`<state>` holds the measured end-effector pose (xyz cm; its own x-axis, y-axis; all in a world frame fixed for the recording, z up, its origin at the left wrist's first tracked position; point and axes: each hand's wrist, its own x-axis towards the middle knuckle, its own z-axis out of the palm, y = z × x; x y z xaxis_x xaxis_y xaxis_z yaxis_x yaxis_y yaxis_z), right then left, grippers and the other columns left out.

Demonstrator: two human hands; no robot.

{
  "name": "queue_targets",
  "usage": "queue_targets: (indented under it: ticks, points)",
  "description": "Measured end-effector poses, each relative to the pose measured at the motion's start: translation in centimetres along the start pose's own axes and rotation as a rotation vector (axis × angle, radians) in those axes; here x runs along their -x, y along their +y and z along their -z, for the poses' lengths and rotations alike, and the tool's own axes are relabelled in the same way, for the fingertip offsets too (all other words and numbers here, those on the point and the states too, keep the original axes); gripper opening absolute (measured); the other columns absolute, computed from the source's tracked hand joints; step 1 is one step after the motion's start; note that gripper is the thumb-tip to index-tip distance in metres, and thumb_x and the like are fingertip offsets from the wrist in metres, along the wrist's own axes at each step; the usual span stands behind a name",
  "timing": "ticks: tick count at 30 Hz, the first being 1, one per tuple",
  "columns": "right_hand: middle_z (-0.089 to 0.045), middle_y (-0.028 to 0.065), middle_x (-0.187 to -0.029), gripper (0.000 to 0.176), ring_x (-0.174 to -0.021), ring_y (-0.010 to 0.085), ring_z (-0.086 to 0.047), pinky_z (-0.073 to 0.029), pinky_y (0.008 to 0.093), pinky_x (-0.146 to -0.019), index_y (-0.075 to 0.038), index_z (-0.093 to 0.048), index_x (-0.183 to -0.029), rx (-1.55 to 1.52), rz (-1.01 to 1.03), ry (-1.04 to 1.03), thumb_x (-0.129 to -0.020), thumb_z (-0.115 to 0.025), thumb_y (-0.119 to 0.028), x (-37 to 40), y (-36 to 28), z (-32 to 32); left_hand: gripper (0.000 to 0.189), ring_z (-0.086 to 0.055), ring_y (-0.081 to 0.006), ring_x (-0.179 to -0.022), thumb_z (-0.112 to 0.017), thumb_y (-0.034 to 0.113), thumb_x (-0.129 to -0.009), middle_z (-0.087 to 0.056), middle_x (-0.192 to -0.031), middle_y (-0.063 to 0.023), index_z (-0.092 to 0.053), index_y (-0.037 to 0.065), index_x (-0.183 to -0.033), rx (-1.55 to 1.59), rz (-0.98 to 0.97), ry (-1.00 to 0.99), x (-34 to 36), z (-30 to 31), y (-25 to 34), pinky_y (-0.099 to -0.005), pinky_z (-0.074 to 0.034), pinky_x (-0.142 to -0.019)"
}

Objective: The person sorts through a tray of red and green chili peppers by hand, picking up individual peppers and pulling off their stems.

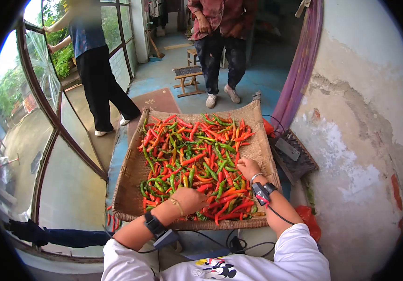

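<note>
Red, green and orange chili peppers (187,157) lie spread over a wide woven tray (129,187) in front of me. My left hand (189,200) is over the near part of the peppers, its fingers curled and pointing right; what is in them, if anything, is hidden. Further right, my right hand (249,168) is at the peppers near the tray's right side, with its fingers bent together; I cannot make out anything in them. Both wrists carry black straps with small devices and bracelets.
Two people stand beyond the tray, one by the open glass door (70,187) and one near a small stool (187,71). A dark basket (295,154) holding a phone (287,149) is at the right, by the wall. Cables run below the tray.
</note>
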<state>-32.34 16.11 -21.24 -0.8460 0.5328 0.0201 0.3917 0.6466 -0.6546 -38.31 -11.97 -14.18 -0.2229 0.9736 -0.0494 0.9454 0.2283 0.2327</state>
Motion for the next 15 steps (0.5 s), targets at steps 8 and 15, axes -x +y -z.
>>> queue_targets:
  ticks: [8,15]
  points:
    - [-0.061,0.0147,-0.088,0.026,-0.083,0.0299,-0.057,-0.045,0.0393,-0.074,-0.003,-0.062,-0.086,0.175,0.004,-0.026,-0.076,-0.054,-0.026,0.2,0.5,-0.2,0.044,-0.057,-0.0274,-0.067,-0.050,0.050,-0.075,-0.057,-0.065,-0.0105,-0.061,0.007,-0.078,-0.067,0.221,0.200,11.6,-1.1,-0.7,-0.0380,-0.045,-0.058]
    - [-0.062,0.0148,-0.085,0.031,-0.080,0.0267,-0.059,-0.046,0.0355,-0.072,-0.003,-0.063,-0.088,-0.014,-0.015,-0.199,-0.074,-0.057,-0.030,-1.0,3.3,-0.8,0.055,-0.057,-0.0250,-0.066,-0.051,0.060,-0.069,-0.058,-0.062,-0.0092,-0.060,0.005,-0.069,-0.138,0.252,0.131,11.4,-2.0,1.0,-0.0345,-0.046,-0.061]
